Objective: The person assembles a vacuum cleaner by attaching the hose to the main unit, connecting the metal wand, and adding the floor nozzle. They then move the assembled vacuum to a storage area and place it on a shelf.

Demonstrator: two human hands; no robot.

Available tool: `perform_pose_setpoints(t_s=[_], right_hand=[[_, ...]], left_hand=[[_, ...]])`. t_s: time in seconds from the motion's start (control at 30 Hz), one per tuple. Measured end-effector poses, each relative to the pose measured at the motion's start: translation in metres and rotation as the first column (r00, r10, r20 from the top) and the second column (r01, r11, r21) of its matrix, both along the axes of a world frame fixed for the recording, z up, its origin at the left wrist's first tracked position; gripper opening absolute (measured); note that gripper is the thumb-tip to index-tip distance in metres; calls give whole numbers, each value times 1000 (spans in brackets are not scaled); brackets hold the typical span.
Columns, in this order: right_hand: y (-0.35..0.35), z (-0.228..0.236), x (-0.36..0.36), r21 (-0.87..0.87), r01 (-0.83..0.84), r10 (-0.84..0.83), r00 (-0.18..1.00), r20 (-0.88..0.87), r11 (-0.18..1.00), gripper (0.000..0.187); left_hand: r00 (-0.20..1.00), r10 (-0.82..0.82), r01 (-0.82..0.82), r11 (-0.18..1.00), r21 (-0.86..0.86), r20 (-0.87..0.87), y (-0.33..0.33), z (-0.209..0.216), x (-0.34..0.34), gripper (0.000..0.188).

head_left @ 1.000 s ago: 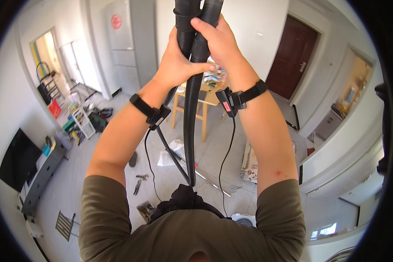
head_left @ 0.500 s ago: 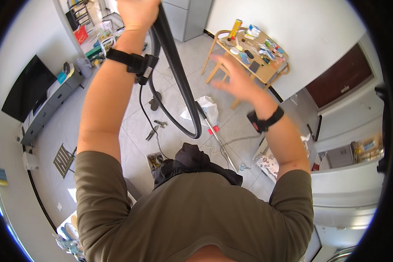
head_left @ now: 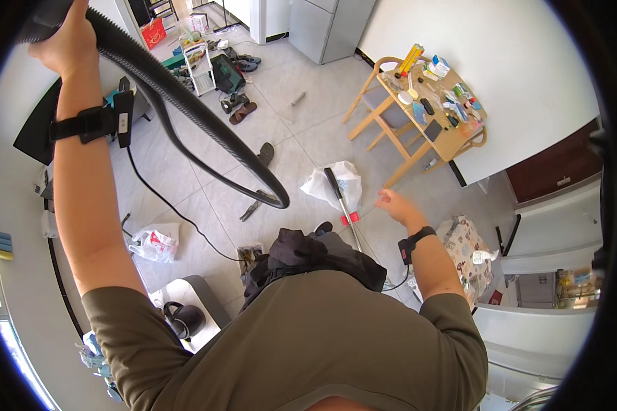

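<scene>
My left hand [head_left: 72, 42] is raised at the upper left, closed round a black ribbed vacuum hose [head_left: 209, 127]. The hose hangs down to the right in a long loop and bends back up; its top end is cut off by the picture's edge. My right hand [head_left: 396, 207] is lowered over the floor at the right, its fingers loosely bent with nothing visible in them. To the left of that hand stands a slanting metal pole [head_left: 346, 205] with a black grip and a red part. A white plastic bag [head_left: 337, 183] lies behind the pole.
A wooden table [head_left: 452, 147] covered with small things stands at the back right, a chair [head_left: 384, 109] beside it. Loose slippers [head_left: 243, 113], a white rack [head_left: 199, 68] and another plastic bag [head_left: 156, 243] are on the floor. Headphones [head_left: 184, 319] rest on a white surface at the lower left.
My left hand has swung left with the hose. My right hand has come down and its spread fingers have drawn in. The view has turned left, and more floor shows.
</scene>
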State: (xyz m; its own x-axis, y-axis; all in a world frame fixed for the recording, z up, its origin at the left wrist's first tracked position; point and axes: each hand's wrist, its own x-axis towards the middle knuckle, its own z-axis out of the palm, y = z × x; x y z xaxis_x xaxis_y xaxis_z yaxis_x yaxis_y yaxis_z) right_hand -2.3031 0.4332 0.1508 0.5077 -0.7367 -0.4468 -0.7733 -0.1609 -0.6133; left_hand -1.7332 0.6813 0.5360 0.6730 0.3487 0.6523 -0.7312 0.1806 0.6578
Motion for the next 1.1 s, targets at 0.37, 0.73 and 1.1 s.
perform_pose_setpoints(t_s=[0.37, 0.73, 1.1], right_hand=[[-156, -115, 40, 208, -174, 205, 969, -138, 963, 54], [-287, -121, 62, 355, 4, -12, 1000, 19, 935, 49], [-383, -111, 151, 414, 47, -73, 996, 47, 909, 51]], left_hand=[[963, 269, -263, 920, 292, 19, -185, 41, 41, 97], [953, 301, -295, 904, 310, 29, -377, 81, 73, 99], [981, 166, -177, 978, 110, 103, -556, 37, 170, 78]])
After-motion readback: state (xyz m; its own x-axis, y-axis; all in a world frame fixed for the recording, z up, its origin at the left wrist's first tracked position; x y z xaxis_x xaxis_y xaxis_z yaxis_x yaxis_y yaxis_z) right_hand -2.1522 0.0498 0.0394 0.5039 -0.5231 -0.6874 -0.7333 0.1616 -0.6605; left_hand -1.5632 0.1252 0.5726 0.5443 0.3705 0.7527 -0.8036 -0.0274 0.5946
